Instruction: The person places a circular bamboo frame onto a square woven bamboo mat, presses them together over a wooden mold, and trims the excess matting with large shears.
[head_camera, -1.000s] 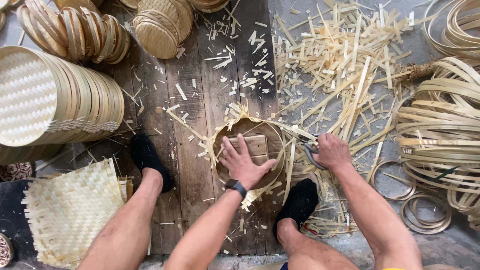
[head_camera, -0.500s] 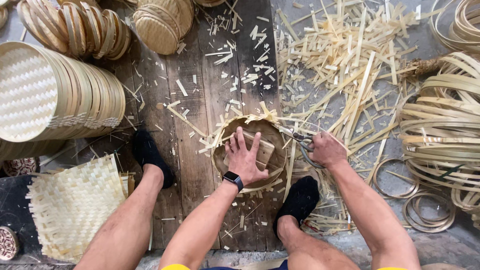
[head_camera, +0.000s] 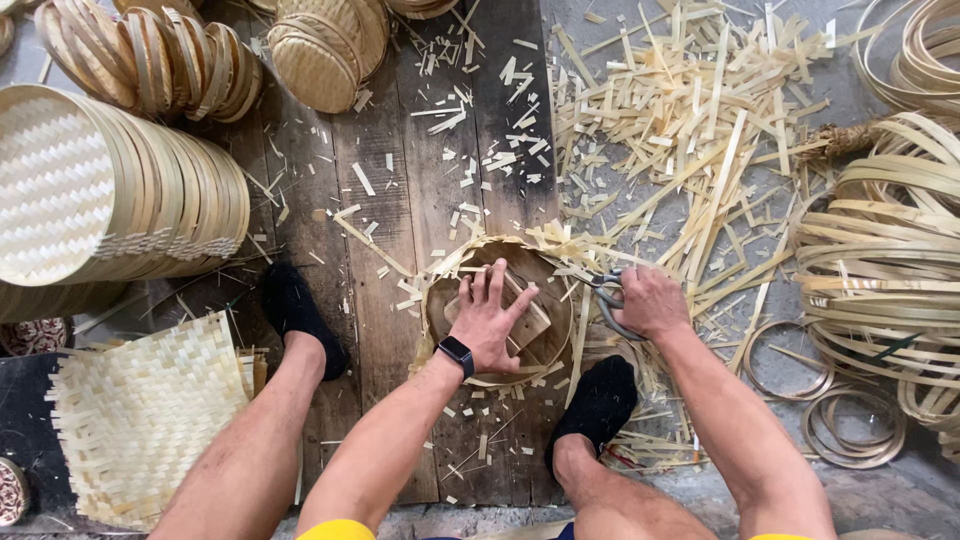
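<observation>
The left hand lies flat, fingers spread apart, pressing a small wooden block down inside a round woven bamboo basket that sits on the dark plank floor between the person's two black-socked feet. A black wristwatch is strapped on that wrist. The right hand is at the basket's right rim, its fingers closed through the handles of a pair of scissors, whose blades point left toward the ragged strips sticking up from the rim; whether the blades are biting a strip cannot be told. Just beyond the basket, up and to the right, a loose heap of bamboo offcuts covers the floor. Far right lies a pile of coiled bamboo hoops, with a few smaller rings flat beside it. On the left, a stack of finished round trays lies on its side, and a flat woven mat sits near the left knee. More small woven lids rest at the top.
</observation>
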